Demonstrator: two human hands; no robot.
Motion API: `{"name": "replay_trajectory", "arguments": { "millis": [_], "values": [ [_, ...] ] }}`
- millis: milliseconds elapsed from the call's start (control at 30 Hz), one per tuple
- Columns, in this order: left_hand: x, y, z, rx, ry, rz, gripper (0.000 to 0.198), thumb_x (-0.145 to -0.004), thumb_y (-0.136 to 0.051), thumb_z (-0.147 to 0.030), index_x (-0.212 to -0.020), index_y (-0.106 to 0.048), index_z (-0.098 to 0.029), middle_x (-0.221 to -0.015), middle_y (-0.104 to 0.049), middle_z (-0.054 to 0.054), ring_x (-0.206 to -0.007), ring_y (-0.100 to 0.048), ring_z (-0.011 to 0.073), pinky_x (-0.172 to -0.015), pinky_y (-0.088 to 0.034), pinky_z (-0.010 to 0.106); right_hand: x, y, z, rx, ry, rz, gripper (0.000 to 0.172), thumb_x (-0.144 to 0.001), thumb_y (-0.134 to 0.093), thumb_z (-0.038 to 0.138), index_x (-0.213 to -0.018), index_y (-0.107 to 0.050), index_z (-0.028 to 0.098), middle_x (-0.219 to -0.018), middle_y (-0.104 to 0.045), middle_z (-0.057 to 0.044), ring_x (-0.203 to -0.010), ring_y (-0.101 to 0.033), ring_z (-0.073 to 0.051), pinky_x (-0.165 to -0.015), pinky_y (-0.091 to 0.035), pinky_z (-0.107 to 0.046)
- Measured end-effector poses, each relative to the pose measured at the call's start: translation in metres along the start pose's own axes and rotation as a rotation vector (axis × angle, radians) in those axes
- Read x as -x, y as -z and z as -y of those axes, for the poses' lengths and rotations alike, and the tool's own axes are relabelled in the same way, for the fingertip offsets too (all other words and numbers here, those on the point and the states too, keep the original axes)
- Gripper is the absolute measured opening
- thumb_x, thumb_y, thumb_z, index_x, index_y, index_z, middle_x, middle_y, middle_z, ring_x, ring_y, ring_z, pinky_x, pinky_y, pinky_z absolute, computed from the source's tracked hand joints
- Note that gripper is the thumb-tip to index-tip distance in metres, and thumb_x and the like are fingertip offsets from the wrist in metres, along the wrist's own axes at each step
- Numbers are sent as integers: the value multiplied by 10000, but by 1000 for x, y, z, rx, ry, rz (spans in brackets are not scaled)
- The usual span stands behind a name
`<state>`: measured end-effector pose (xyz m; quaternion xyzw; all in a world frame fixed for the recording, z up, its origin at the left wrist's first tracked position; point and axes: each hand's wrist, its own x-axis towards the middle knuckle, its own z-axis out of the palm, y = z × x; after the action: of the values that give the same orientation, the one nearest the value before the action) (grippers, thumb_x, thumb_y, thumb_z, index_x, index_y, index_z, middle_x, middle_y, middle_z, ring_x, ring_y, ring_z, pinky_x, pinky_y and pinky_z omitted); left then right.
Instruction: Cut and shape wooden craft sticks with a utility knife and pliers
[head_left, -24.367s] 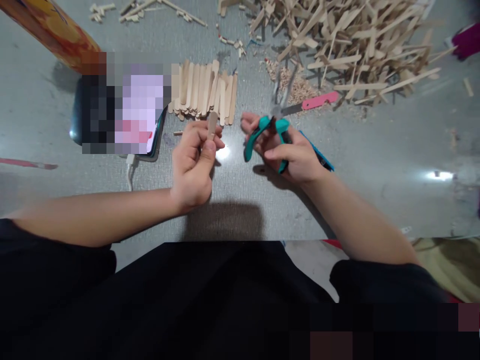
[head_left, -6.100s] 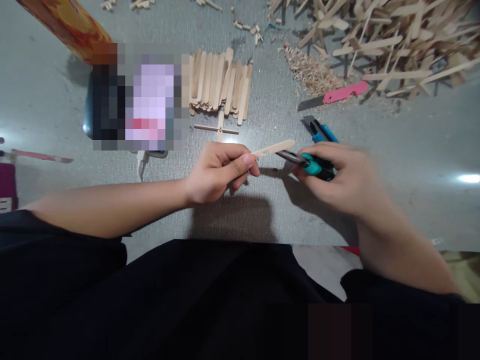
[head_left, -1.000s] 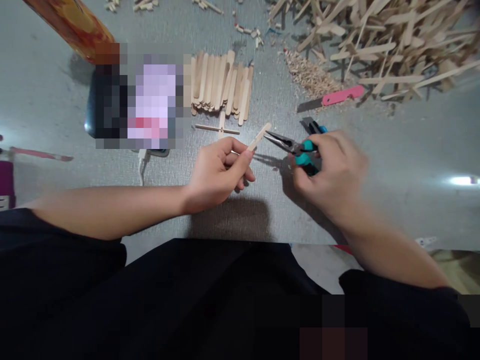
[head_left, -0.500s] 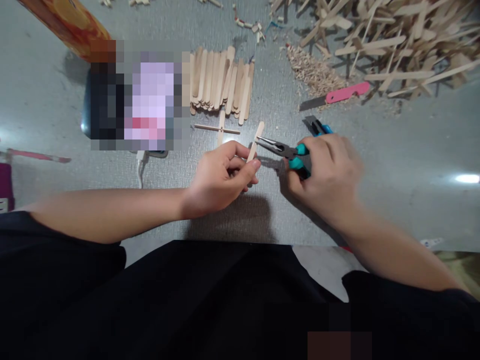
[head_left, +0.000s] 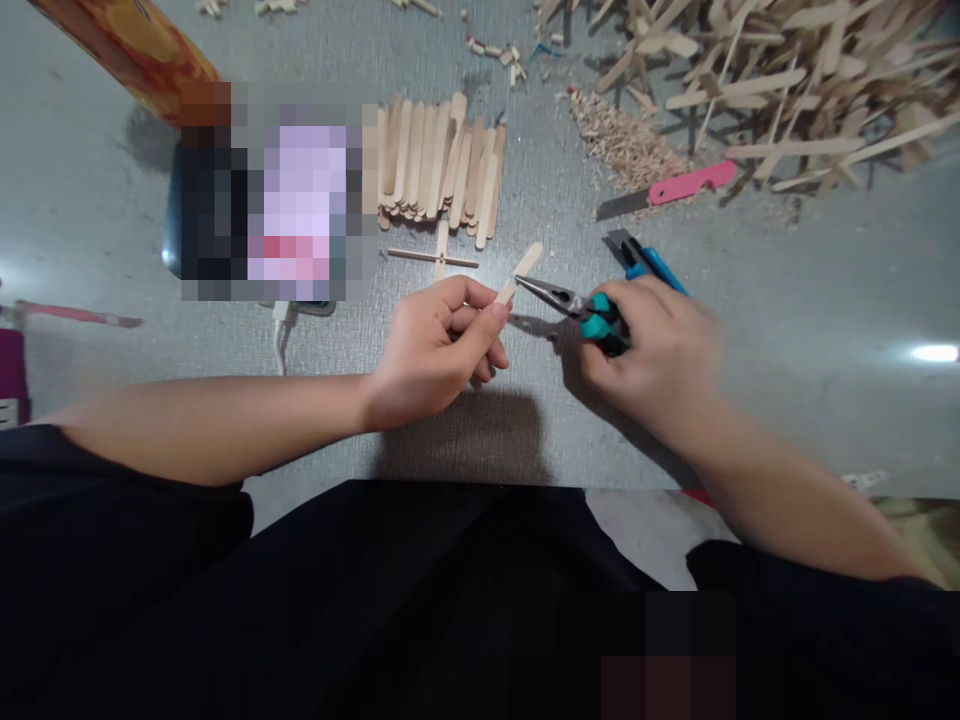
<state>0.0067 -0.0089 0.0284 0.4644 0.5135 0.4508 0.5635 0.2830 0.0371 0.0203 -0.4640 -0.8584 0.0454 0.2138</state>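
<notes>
Between the thumb and fingers of my left hand (head_left: 442,345) a wooden craft stick (head_left: 530,261) is pinched, slanting up to the right. My right hand (head_left: 652,350) is closed round the teal and black handles of needle-nose pliers (head_left: 559,296). The tips of the pliers meet the edge of the stick near its middle; their jaws look nearly closed. Just above my left hand, two sticks joined as a cross (head_left: 442,259) lie on the table. Behind them is a row of stacked craft sticks (head_left: 427,160).
A blue cutter knife (head_left: 651,265) lies beyond my right hand. Past it are a pink-handled saw blade (head_left: 690,184), a heap of wood chips (head_left: 626,140) and a large pile of crossed sticks (head_left: 795,90). A white cable (head_left: 280,330) and an orange cylinder (head_left: 142,55) are at left.
The stick in my left hand has tilted further to the right. The pliers' handles have shifted slightly right and down, showing more of the blue cutter.
</notes>
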Motion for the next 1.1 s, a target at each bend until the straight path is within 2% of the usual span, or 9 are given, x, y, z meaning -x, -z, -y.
{"name": "replay_trajectory", "arguments": {
  "millis": [100, 167, 367, 500, 567, 700, 833, 1000, 1100],
  "values": [
    [-2, 2, -1, 16, 21, -8, 413, -1142, -916, -580, -1020, -728, -233, -694, -826, 15, -498, -734, 142, -491, -589, 252, -5, 3, 1, -221, -10, 35, 76, -1010, -766, 351, -1062, -725, 313, -901, -792, -67, -780, -742, -310, -717, -577, -487],
    [-2, 2, 0, 25, 20, -10, 417, -1142, -917, -585, -1018, -727, -235, -685, -823, 12, -488, -723, 137, -486, -587, 248, -8, 5, 2, -227, -48, 24, 23, -1054, -751, 334, -1072, -737, 335, -922, -792, -77, -811, -742, -326, -761, -602, -528],
    [-1, 0, 0, 14, 22, -20, 417, -1138, -927, -578, -1025, -717, -236, -707, -841, 18, -516, -757, 150, -509, -622, 259, -8, -3, -5, -58, 22, -80, 166, -1045, -745, 392, -1173, -724, 289, -1048, -817, -115, -927, -780, -366, -790, -585, -536],
    [-1, -2, 1, 43, 36, -16, 410, -1129, -935, -562, -1029, -701, -241, -718, -848, 15, -520, -763, 151, -508, -621, 258, -5, -1, -2, -11, -11, 12, 189, -1064, -748, 318, -1251, -723, 305, -1176, -858, -164, -1050, -791, -405, -901, -634, -583],
    [-1, -2, 1, 49, 43, -13, 419, -1120, -943, -569, -1028, -695, -244, -721, -851, 15, -521, -763, 152, -504, -619, 259, -4, 1, 0, 47, -6, 0, 222, -1047, -746, 306, -1268, -719, 313, -1192, -857, -166, -1074, -784, -424, -910, -639, -604],
    [0, -3, 0, 49, 42, -15, 447, -1107, -956, -590, -1015, -683, -248, -719, -853, 19, -526, -767, 155, -506, -626, 259, -3, 3, 1, 154, 44, -63, 309, -996, -748, 305, -1304, -726, 293, -1185, -834, -172, -1057, -771, -435, -870, -621, -611],
    [-1, -2, 0, 42, 22, 4, 427, -1117, -945, -554, -996, -673, -248, -719, -853, 19, -533, -774, 153, -511, -624, 251, -2, 2, -2, 204, 49, -55, 430, -928, -755, 249, -1356, -749, 293, -1190, -823, -172, -1058, -759, -418, -869, -603, -589],
    [-1, -1, -2, 46, 24, 17, 419, -1120, -946, -489, -948, -653, -243, -691, -833, 12, -504, -731, 123, -499, -595, 217, -2, 0, -2, 244, 121, -129, 406, -946, -709, 289, -1344, -766, 229, -1090, -796, -149, -943, -768, -386, -783, -548, -516],
    [-1, -1, -2, 48, 29, 19, 420, -1119, -948, -489, -945, -657, -241, -692, -833, 16, -504, -724, 121, -501, -593, 216, 0, 2, -1, 237, 98, -92, 398, -967, -710, 287, -1357, -764, 236, -1073, -803, -137, -928, -775, -375, -774, -537, -493]
  ]
}}
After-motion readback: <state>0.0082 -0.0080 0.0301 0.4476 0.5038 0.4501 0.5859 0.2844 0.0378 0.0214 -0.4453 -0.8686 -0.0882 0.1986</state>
